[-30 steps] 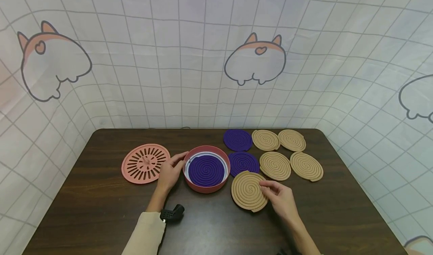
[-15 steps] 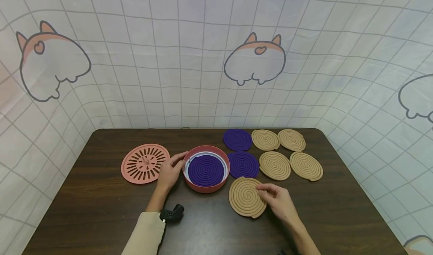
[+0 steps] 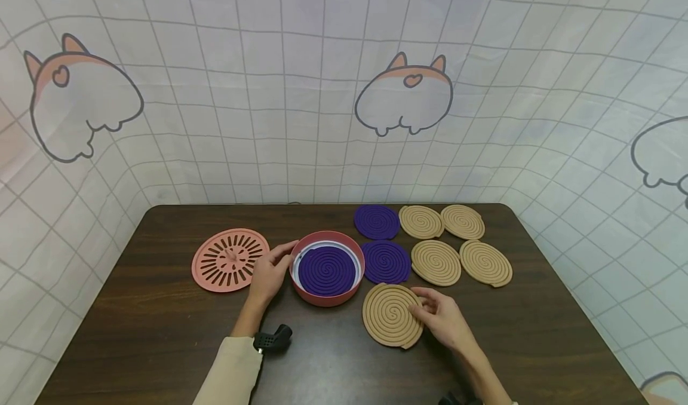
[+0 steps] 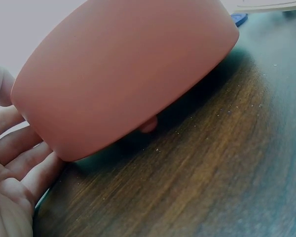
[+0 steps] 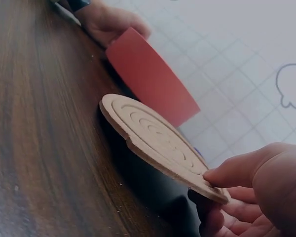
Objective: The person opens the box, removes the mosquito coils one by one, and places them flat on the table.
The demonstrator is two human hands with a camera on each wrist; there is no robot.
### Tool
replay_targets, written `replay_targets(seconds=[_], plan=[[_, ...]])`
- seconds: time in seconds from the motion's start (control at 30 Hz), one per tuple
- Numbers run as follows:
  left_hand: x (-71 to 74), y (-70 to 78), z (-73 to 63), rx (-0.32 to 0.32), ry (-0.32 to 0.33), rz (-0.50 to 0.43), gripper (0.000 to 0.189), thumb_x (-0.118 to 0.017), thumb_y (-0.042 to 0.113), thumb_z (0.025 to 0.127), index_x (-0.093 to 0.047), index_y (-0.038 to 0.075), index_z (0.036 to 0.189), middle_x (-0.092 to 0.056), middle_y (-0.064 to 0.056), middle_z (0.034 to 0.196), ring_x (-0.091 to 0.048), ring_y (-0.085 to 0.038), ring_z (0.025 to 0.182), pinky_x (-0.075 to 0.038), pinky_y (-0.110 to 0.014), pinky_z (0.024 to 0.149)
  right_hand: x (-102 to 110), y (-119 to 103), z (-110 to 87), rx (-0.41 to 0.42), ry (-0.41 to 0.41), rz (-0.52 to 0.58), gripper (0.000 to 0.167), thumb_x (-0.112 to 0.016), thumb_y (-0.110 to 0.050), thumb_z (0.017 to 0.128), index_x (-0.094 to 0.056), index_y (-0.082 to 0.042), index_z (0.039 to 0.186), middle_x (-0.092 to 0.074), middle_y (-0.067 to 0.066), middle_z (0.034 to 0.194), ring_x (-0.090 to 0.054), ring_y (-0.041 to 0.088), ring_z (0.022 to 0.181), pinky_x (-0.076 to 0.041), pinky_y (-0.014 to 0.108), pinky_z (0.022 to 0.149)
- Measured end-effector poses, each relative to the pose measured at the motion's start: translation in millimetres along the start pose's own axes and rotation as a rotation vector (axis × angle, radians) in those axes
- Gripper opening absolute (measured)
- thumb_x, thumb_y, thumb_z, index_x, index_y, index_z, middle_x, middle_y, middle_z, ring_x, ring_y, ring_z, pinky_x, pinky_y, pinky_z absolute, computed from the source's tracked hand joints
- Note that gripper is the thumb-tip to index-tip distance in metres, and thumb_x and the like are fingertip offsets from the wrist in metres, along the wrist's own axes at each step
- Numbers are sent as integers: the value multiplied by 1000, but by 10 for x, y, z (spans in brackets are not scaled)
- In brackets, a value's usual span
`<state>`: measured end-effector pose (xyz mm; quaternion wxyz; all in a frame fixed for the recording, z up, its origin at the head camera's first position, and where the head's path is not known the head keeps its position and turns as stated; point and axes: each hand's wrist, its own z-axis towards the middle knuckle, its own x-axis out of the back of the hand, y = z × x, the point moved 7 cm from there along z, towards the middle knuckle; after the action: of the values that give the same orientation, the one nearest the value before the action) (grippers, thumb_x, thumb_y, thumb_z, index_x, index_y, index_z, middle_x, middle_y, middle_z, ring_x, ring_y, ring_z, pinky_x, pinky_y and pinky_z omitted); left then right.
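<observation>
A tan mosquito coil (image 3: 393,315) is pinched at its right edge by my right hand (image 3: 443,319). In the right wrist view, the thumb lies on top of the coil and the fingers are below; the coil tilts, its far edge close over the table. My left hand (image 3: 270,272) holds the left side of a round red mosquito coil box (image 3: 326,301), its fingers along the wall in the left wrist view. Inside the white-lined box lies a purple mosquito coil (image 3: 326,271). The box stands on the table on a small foot (image 4: 149,124).
A pink slotted lid (image 3: 206,276) lies left of the box. Behind the held coil are two purple coils, a front one (image 3: 386,262) and a back one (image 3: 377,221), and several tan coils (image 3: 436,263). A tiled-pattern curtain (image 3: 322,172) hangs behind the dark wooden table (image 3: 161,333).
The tan coil has come slightly toward me and left, away from the front purple coil. The right hand's grip on its edge has shifted slightly. The left hand and box stay put.
</observation>
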<state>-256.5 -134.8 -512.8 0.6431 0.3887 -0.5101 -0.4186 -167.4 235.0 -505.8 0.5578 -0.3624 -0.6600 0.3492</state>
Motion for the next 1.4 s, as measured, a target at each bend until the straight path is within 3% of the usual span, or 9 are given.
replay_targets(seconds=[0.17,0.5,0.67,1.03,1.4], plan=[[-3,-12,-10,6,-1,1,34,-63,14,93,-73,20,124,-72,-6,124,-67,-22,114,-51,-32,94,30,-32,22,31,41,-121,41,-72,-15,90,-65,-2,129,-68,7,98,-59,8,74,-47,22,64],[7,-14,-18,1,-3,-11,34,-62,13,93,-73,19,125,-72,-6,124,-68,-22,113,-50,-25,90,23,-191,28,174,111,-345,35,-72,-10,88,-70,1,120,-64,7,96,-55,5,73,-47,21,64],[12,-16,-15,-8,-5,-7,34,-62,13,94,-73,20,125,-72,-6,124,-68,-22,113,-51,-28,91,17,-226,42,208,121,-415,33,-73,-11,88,-71,0,119,-63,8,96,-52,6,73,-45,22,64],[12,-21,6,-18,8,4,33,-62,14,94,-73,20,124,-73,-6,124,-68,-23,113,-52,-38,93,2,-246,25,198,92,-464,29,-73,-11,89,-72,-1,117,-61,10,106,-57,14,85,-47,30,73],[0,-14,1,-17,10,6,33,-63,14,93,-73,20,123,-74,-5,121,-68,-21,110,-51,-28,90,41,-279,76,219,131,-437,33,-72,-14,90,-69,-2,120,-62,10,103,-56,13,83,-48,28,72]])
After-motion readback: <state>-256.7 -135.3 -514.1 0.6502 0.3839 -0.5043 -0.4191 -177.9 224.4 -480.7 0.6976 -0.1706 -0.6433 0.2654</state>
